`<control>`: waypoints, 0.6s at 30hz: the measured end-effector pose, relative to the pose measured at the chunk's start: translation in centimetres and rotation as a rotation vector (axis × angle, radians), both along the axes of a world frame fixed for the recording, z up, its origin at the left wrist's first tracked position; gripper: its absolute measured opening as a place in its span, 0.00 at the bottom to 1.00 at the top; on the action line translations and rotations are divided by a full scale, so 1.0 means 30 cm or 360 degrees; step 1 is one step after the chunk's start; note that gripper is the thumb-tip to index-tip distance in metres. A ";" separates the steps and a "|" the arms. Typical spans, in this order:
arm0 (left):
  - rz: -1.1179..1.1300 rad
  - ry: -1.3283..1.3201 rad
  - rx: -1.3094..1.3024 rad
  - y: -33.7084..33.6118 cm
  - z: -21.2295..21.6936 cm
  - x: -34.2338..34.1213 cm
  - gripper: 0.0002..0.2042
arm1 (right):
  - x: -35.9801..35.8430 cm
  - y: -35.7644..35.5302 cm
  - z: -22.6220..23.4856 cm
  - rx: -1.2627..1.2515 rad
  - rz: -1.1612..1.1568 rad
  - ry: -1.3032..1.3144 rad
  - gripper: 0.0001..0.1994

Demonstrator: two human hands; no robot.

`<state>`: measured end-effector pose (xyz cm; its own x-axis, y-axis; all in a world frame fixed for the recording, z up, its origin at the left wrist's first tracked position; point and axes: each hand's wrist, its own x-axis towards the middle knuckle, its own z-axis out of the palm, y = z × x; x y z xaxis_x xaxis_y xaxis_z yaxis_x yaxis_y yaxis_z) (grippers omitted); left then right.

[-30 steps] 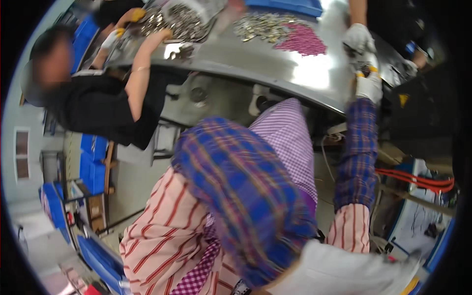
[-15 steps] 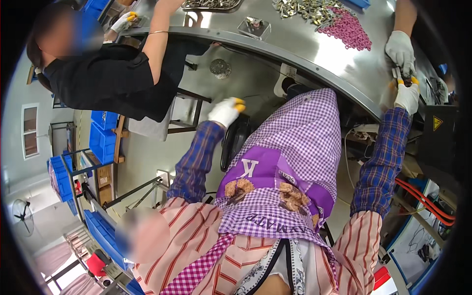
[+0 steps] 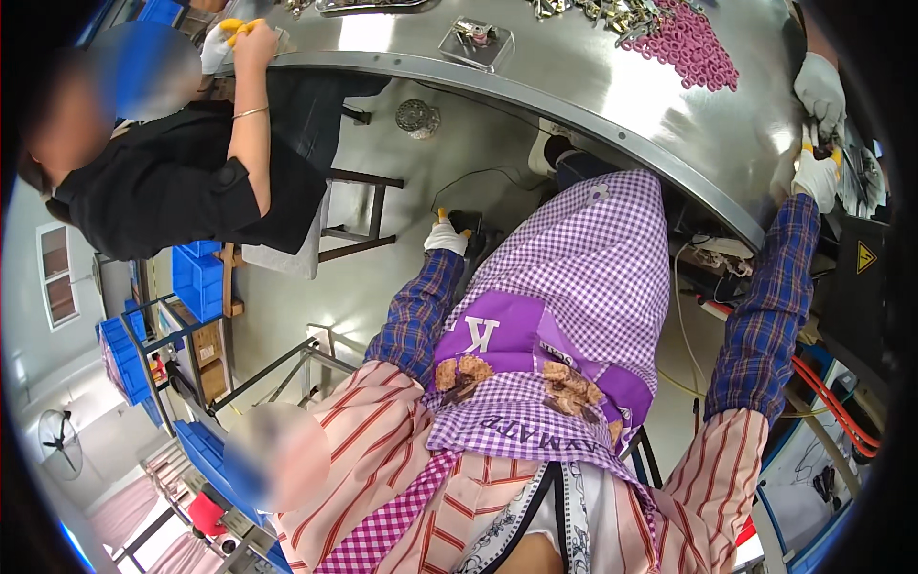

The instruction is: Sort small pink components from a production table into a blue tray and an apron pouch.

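Dropped lower beside the purple checked apron (image 3: 593, 277) since earlier, left hand (image 3: 446, 235) loosely curled and empty; right hand (image 3: 815, 178) nearer the steel table (image 3: 574, 72), pinching small yellow-handled tool (image 3: 822, 151).

Polished steel, woven cloth, knit gloves

The curved table (image 3: 593, 86) gleams as smooth, glossy metal, throwing back the lights; the pink rings (image 3: 690, 43) heaped on it look matt plastic. The left hand (image 3: 446, 235) and right hand (image 3: 816, 177) wear white knitted cloth gloves with yellow tips. The purple checked apron (image 3: 583, 297) is soft matt cloth, the plaid sleeves woven too. Blue crates (image 3: 198, 282) at far left show hard, slightly shiny plastic.
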<state>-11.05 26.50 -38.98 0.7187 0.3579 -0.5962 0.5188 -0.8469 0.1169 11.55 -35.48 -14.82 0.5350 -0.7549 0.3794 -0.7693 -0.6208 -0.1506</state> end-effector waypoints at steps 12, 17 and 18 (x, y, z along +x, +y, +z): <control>0.0090 0.0136 0.0079 -0.051 -0.055 0.000 0.32 | -0.036 0.004 -0.029 0.0089 0.0030 -0.0088 0.34; 0.0153 0.0148 0.0112 -0.044 -0.071 0.003 0.32 | -0.039 0.017 -0.027 0.0203 0.0093 -0.0100 0.33; 0.0166 0.0148 0.0117 -0.034 -0.070 0.003 0.32 | -0.039 0.022 -0.028 0.0226 0.0106 -0.0105 0.33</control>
